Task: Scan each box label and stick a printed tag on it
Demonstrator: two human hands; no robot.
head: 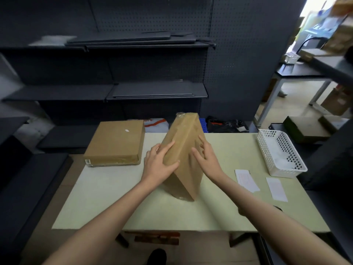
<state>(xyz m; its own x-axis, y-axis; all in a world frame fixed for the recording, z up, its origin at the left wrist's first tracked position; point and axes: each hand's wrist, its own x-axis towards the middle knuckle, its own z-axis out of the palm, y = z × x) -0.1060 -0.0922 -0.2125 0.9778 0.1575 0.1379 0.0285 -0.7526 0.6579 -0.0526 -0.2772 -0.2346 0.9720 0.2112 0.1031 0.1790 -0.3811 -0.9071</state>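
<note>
hands [183, 161] tilting brown box [183, 150] on table [114, 197].

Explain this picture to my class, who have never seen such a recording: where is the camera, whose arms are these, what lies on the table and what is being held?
There is no machine here. One wide-angle camera sits on a person's head and looks forward and down, so the two bare arms entering from the bottom are the wearer's own. The left hand and right hand grip a tall brown box from either side; it stands tilted, its lower end on the pale table. A second, flat box lies at the far left of the table, with a small label on its near edge. At the right stand a white perforated basket and, nearer, two white paper slips, probably the printed tags. Dark shelving fills the background.
</note>
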